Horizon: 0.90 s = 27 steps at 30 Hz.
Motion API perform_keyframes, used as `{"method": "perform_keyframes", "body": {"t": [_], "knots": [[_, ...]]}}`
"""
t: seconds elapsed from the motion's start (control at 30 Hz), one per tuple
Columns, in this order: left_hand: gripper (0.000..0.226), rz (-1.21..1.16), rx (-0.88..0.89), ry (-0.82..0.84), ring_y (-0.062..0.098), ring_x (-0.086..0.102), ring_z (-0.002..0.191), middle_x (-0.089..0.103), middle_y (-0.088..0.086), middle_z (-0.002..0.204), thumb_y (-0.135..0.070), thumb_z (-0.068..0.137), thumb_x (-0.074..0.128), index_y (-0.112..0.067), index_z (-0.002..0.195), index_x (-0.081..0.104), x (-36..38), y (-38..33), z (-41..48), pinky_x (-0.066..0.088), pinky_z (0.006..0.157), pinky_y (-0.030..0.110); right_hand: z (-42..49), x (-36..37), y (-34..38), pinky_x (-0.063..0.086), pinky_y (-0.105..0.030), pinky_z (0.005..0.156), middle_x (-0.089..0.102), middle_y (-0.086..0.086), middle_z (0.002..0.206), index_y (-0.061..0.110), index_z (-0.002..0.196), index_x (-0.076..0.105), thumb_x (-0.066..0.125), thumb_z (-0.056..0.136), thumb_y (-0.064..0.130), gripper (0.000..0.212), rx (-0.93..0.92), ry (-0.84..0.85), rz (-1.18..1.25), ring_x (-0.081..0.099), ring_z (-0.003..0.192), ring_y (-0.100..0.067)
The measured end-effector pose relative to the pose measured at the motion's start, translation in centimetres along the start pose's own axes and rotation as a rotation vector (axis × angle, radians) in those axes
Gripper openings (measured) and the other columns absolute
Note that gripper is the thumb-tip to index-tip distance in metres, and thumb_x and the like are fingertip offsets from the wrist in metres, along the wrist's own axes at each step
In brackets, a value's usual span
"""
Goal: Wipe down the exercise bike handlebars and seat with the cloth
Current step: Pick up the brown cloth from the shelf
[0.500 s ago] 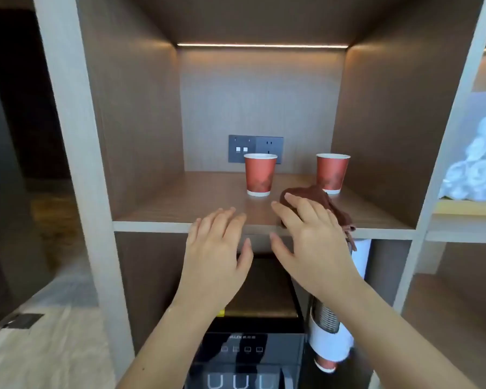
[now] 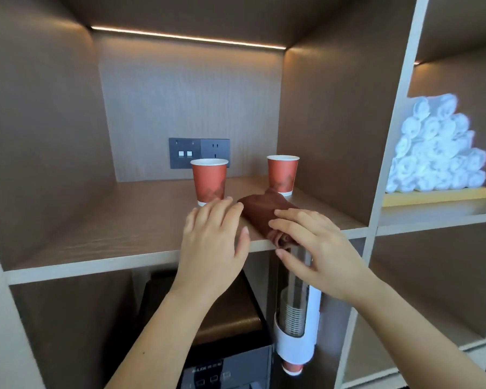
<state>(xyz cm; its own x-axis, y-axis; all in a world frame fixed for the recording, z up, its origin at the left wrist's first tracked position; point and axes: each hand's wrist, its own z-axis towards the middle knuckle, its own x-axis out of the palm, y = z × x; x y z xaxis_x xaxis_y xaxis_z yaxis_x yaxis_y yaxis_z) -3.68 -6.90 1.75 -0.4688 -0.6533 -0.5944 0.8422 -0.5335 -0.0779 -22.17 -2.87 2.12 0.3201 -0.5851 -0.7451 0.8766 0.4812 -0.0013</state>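
Reaching for the cloth point(image 2: 267, 213) at the shelf point(image 2: 110, 234) edge, my right hand point(image 2: 317, 248) rests spread on its near end, gripping nothing. My left hand point(image 2: 211, 242), open, hovers at its nine o'clock. I should pinch the folds together, avoiding the cup point(image 2: 282, 175) at twelve.
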Motion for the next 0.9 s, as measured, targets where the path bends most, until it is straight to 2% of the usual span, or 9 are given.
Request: {"method": "perform_keyframes", "body": {"t": [0.13, 0.23, 0.3, 0.37, 0.47, 0.63, 0.7, 0.8, 0.9], "knots": [[0.034, 0.04, -0.006, -0.006, 0.028, 0.057, 0.11, 0.062, 0.009, 0.12, -0.028, 0.086, 0.051, -0.012, 0.114, 0.061, 0.8, 0.4, 0.3, 0.045, 0.09, 0.041, -0.9, -1.4, -1.3, 0.032, -0.049, 0.108, 0.048, 0.009, 0.135, 0.025, 0.123, 0.054, 0.057, 0.084, 0.034, 0.04, 0.033, 0.08, 0.059, 0.043, 0.127, -0.012], [0.038, 0.026, -0.018, -0.022, 0.026, 0.061, 0.103, 0.065, 0.008, 0.116, -0.031, 0.084, 0.045, -0.012, 0.112, 0.063, 1.1, 0.4, 0.1, 0.049, 0.082, 0.037, -0.6, -1.9, -1.2, 0.017, -0.041, 0.115, 0.04, 0.022, 0.135, 0.034, 0.126, 0.05, 0.055, 0.083, 0.041, 0.044, 0.074, 0.121, 0.121, 0.032, 0.132, 0.002], [0.038, 0.011, -0.033, -0.039, 0.026, 0.062, 0.102, 0.065, 0.009, 0.115, -0.031, 0.083, 0.048, -0.011, 0.111, 0.063, 1.1, 0.5, 0.1, 0.05, 0.081, 0.037, 0.4, -2.4, -1.0, 0.015, -0.042, 0.116, 0.042, 0.024, 0.133, 0.036, 0.126, 0.049, 0.054, 0.082, 0.043, 0.044, 0.089, 0.12, 0.14, 0.031, 0.13, 0.006], [0.039, 0.009, -0.043, -0.043, 0.027, 0.062, 0.101, 0.065, 0.011, 0.114, -0.031, 0.082, 0.049, -0.009, 0.111, 0.064, 1.1, 0.4, 0.1, 0.05, 0.08, 0.038, 2.1, -2.6, -0.6, 0.023, -0.051, 0.112, 0.047, 0.016, 0.133, 0.032, 0.126, 0.051, 0.053, 0.084, 0.042, 0.044, 0.085, 0.112, 0.129, 0.038, 0.128, 0.0], [0.042, 0.018, -0.047, -0.035, 0.029, 0.062, 0.101, 0.066, 0.013, 0.113, -0.034, 0.083, 0.047, -0.008, 0.111, 0.064, 1.1, 0.4, 0.1, 0.051, 0.081, 0.038, 5.1, -2.2, -0.1, 0.029, -0.053, 0.106, 0.046, 0.008, 0.137, 0.03, 0.132, 0.044, 0.053, 0.088, 0.04, 0.046, 0.081, 0.156, 0.061, 0.04, 0.128, -0.01], [0.049, 0.048, -0.081, -0.035, 0.031, 0.062, 0.1, 0.066, 0.015, 0.112, -0.038, 0.087, 0.034, -0.006, 0.11, 0.063, 1.0, 0.6, -0.1, 0.049, 0.082, 0.04, 9.2, -0.2, -0.3, -0.001, -0.057, 0.111, 0.008, 0.014, 0.156, 0.046, 0.141, 0.012, 0.049, 0.088, 0.05, 0.065, 0.269, 0.554, -0.036, 0.004, 0.143, -0.016], [0.05, 0.06, -0.088, -0.04, 0.032, 0.062, 0.099, 0.066, 0.016, 0.11, -0.038, 0.087, 0.032, -0.005, 0.11, 0.064, 0.9, 0.7, -0.3, 0.049, 0.083, 0.041, 9.6, 0.5, -0.5, -0.001, -0.059, 0.111, 0.002, 0.015, 0.156, 0.049, 0.14, 0.012, 0.047, 0.087, 0.054, 0.063, 0.342, 0.63, 0.002, -0.004, 0.143, -0.016], [0.05, 0.075, -0.091, -0.038, 0.032, 0.062, 0.099, 0.066, 0.016, 0.112, -0.038, 0.087, 0.034, -0.005, 0.11, 0.063, 1.0, 0.9, -0.5, 0.048, 0.083, 0.041, 9.2, 1.0, -0.8, 0.005, -0.06, 0.112, 0.002, 0.015, 0.156, 0.053, 0.137, 0.017, 0.045, 0.085, 0.059, 0.059, 0.375, 0.626, 0.018, -0.005, 0.143, -0.018], [0.049, 0.08, -0.088, -0.025, 0.031, 0.062, 0.1, 0.065, 0.016, 0.112, -0.038, 0.087, 0.035, -0.006, 0.111, 0.063, 0.9, 0.8, -0.6, 0.048, 0.083, 0.041, 8.9, 1.1, -0.9, 0.007, -0.05, 0.115, 0.006, 0.011, 0.156, 0.055, 0.135, 0.02, 0.046, 0.084, 0.061, 0.057, 0.395, 0.606, 0.033, -0.002, 0.144, -0.023]]}}
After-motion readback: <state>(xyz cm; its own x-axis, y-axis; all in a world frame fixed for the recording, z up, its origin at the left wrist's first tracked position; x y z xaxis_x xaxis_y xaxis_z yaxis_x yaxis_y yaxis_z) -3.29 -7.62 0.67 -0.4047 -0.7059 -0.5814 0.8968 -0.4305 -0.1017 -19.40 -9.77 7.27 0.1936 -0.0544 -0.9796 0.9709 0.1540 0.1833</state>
